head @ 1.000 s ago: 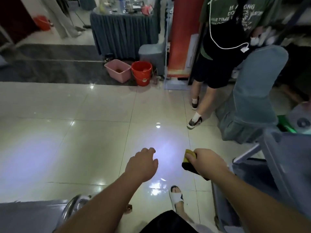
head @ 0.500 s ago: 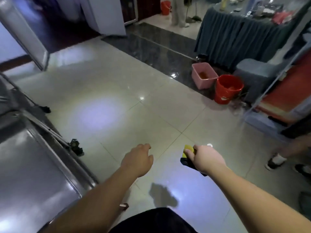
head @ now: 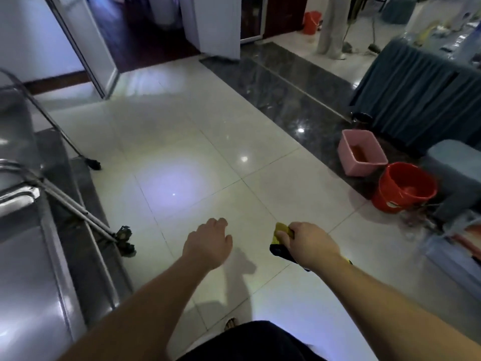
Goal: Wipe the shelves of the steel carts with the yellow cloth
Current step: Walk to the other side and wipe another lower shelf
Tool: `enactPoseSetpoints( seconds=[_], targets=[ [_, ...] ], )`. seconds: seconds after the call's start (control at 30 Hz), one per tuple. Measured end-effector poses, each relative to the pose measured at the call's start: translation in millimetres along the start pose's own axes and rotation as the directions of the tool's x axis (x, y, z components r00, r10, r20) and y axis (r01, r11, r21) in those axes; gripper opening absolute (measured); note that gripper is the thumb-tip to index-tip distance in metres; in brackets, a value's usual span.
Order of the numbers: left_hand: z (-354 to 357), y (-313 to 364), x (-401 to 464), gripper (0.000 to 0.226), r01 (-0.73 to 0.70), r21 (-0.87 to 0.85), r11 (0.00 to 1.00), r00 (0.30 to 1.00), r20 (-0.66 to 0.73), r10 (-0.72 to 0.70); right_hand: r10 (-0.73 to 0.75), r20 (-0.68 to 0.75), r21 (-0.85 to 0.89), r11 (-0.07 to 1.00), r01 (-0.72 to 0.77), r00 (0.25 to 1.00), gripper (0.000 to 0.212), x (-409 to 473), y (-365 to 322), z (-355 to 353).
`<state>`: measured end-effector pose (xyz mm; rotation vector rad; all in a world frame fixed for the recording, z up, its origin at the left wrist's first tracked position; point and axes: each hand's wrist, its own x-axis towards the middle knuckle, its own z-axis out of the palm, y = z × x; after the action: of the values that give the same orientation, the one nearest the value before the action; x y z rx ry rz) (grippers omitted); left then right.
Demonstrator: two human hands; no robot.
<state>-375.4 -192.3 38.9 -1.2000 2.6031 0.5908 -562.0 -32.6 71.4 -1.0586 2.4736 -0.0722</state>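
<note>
Standing at far left: steel carts (head: 28,256), how many cannot be told, with two castors (head: 125,239) visible on the pale floor (head: 208,157). Hovering over the tiles, clear of the carts: left hand (head: 208,243), fingers loosely curled, holding nothing. Just right of it: right hand (head: 309,244), fingers clamped round one yellow cloth (head: 279,234), bunched, dark underside showing, well apart from the carts. Further right: one pink tub (head: 361,152), one red bucket (head: 404,188) touching it, both beside one skirted table (head: 416,87). Far back: a second red bucket (head: 312,22).
</note>
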Motion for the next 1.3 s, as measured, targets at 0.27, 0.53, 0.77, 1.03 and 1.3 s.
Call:
enactPoseSetpoints(
  seconds=[0.27, 0.53, 0.77, 1.03, 1.3],
  targets=[
    [-32.4, -46.8, 70.9, 0.047, 0.207, -0.127, 0.970, 0.977, -0.020, -0.211, -0.211, 0.053, -0.112, 0.970, 0.216, 0.976, 0.044, 138.7, -63.5, -37.3],
    [-40.3, -99.0, 89.5, 0.047, 0.602, -0.357, 0.714, 0.756, -0.033, -0.654, -0.544, 0.264, -0.161, 0.789, 0.592, 0.796, 0.044, 262.1, -168.9, -46.8],
    [-14.8, -89.3, 20.9, 0.043, 0.746, -0.576, 0.336, 0.445, 0.056, -0.894, -0.734, 0.464, -0.208, 0.454, 0.867, 0.496, 0.040, 268.4, -269.6, -15.9],
    [44.8, -105.7, -49.8, 0.045, 0.749, -0.662, 0.022, 0.194, 0.189, -0.963, -0.745, 0.627, -0.176, 0.152, 0.973, 0.229, 0.042, 192.9, -339.1, 47.7],
    [89.2, -113.2, -67.8, 0.044, 0.665, -0.706, -0.244, -0.008, 0.319, -0.948, -0.634, 0.773, -0.072, -0.077, 0.994, 0.007, 0.043, 153.0, -382.8, 119.7]
  ],
)
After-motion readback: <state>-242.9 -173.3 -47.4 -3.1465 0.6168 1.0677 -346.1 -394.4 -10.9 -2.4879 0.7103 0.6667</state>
